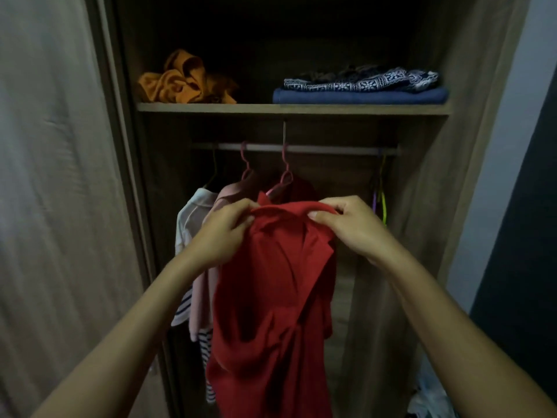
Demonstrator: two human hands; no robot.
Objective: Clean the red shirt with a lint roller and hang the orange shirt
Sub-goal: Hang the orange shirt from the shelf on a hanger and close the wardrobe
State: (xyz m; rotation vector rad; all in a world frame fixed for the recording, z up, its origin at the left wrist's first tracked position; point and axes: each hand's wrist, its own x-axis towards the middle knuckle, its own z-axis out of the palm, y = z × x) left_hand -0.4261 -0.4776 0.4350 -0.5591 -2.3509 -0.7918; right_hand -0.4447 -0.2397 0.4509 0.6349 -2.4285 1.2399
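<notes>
The red shirt (271,297) hangs in front of the open wardrobe, its collar held up by both hands. My left hand (224,233) pinches the collar's left side. My right hand (349,224) grips its right side. A pink hanger (284,173) on the rail (331,149) sits just behind the collar; I cannot tell whether the shirt is still on it. The orange shirt (184,79) lies crumpled on the left of the upper shelf (256,108). No lint roller is in view.
Folded blue and patterned clothes (361,89) lie on the shelf's right. White, pink and striped garments (196,251) hang at the rail's left. Empty coloured hangers (381,194) hang at the rail's right end. A wardrobe door (60,206) stands at left. Clothes (428,396) lie at the bottom right.
</notes>
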